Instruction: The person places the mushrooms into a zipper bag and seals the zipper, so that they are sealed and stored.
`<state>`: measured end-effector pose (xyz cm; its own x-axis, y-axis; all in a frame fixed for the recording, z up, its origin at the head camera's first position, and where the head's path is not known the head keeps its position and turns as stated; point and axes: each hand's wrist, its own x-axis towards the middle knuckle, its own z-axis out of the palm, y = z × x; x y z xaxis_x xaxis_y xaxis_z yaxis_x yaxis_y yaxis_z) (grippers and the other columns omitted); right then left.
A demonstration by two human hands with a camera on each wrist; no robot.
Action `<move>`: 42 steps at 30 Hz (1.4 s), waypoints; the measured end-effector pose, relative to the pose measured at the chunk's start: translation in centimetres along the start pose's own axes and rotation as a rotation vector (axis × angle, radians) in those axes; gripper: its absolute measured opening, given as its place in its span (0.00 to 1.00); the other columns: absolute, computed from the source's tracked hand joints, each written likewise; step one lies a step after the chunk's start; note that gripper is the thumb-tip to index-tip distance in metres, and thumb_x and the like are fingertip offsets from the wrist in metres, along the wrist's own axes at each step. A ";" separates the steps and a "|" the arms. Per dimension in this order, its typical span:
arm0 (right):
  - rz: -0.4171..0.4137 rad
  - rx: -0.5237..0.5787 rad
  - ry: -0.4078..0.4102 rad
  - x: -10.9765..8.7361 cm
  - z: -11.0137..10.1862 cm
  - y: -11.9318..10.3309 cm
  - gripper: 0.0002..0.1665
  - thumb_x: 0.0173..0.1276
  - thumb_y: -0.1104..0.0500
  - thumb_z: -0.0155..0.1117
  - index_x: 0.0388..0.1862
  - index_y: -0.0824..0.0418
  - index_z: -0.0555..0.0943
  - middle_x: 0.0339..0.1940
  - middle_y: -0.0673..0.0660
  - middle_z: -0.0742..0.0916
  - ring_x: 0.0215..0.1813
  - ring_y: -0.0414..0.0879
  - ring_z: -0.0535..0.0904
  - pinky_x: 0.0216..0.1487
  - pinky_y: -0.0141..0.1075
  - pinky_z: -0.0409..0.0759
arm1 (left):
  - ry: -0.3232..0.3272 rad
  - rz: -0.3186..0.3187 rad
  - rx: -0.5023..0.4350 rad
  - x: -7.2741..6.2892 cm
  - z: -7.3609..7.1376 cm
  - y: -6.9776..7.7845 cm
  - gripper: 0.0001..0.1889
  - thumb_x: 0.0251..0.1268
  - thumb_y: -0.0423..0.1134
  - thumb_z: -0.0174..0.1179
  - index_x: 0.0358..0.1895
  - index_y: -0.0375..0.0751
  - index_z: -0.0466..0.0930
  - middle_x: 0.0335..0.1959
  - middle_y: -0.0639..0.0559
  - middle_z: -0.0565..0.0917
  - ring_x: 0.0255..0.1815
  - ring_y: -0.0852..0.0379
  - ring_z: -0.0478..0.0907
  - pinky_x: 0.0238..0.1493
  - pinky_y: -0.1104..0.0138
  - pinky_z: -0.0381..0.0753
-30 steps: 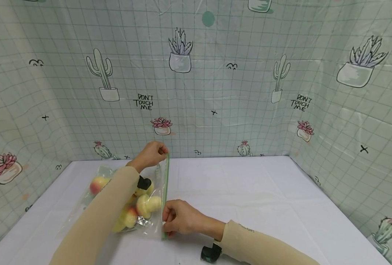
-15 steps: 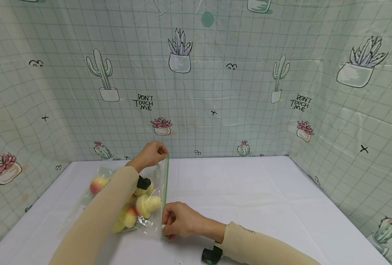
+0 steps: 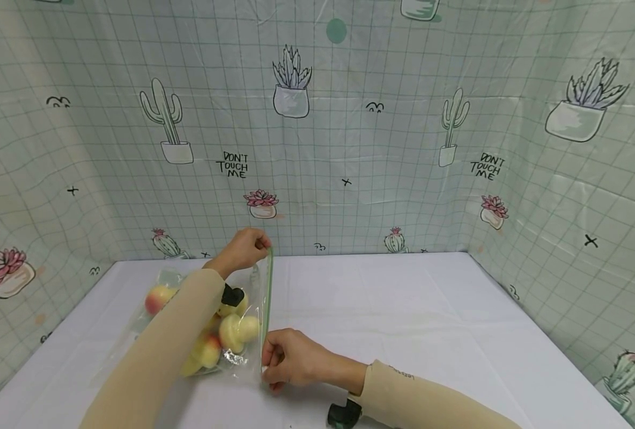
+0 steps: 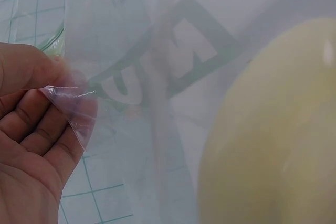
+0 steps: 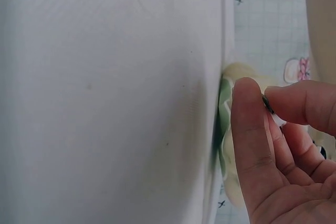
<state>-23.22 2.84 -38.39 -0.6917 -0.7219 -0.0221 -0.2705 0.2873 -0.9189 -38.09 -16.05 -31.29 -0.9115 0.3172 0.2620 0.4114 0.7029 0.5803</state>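
Observation:
A clear plastic zip bag (image 3: 248, 372) with a green zip edge (image 3: 268, 292) lies on the left part of the table. Inside are several yellow and red-blushed fruits (image 3: 159, 298), one of them a pale yellow knobbed piece (image 3: 237, 332). My left hand (image 3: 242, 247) pinches the far end of the bag's mouth between thumb and forefinger; its wrist view shows the plastic corner (image 4: 76, 114) in the fingers. Thumb and forefinger of my right hand (image 3: 296, 357) pinch the near end of the zip edge. My left forearm covers part of the bag.
The white-covered table (image 3: 403, 322) reaches back to a hanging grid-patterned cloth (image 3: 349, 149) printed with cacti, which also closes off both sides. A black wrist camera (image 3: 344, 414) hangs beneath my right sleeve, close to the table.
My right hand has slid slightly toward me along the green edge, still pinching. The left hand keeps its hold at the far end, and the bag has barely shifted.

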 end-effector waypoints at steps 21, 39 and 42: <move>0.027 0.026 -0.010 0.0 -0.2 -0.1 0.11 0.55 0.75 0.66 0.28 0.64 0.74 0.18 0.54 0.81 0.19 0.45 0.81 0.24 0.40 0.82 | -0.031 -0.038 -0.004 0.1 0.2 -0.2 0.07 0.63 0.26 0.53 0.41 0.32 0.79 0.38 0.43 0.80 0.38 0.50 0.76 0.39 0.61 0.76; 0.019 0.043 -0.028 0.2 -0.7 0.4 0.11 0.54 0.75 0.67 0.28 0.65 0.74 0.17 0.54 0.81 0.19 0.44 0.81 0.24 0.40 0.82 | -0.046 -0.042 0.022 -0.8 0.0 -0.2 0.12 0.60 0.29 0.54 0.47 0.30 0.77 0.41 0.41 0.80 0.42 0.49 0.75 0.45 0.59 0.76; 0.020 0.039 -0.033 0.1 -0.9 0.4 0.10 0.54 0.74 0.68 0.29 0.65 0.75 0.18 0.54 0.82 0.20 0.44 0.81 0.25 0.39 0.82 | -0.040 -0.042 0.021 -1.0 -0.1 -0.3 0.13 0.62 0.30 0.54 0.48 0.30 0.77 0.43 0.40 0.79 0.44 0.48 0.75 0.47 0.58 0.76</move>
<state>-23.99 3.40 -38.44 -0.6736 -0.7372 -0.0529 -0.2303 0.2774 -0.9327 -37.28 -16.66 -31.73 -0.9275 0.3119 0.2062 0.3728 0.7295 0.5734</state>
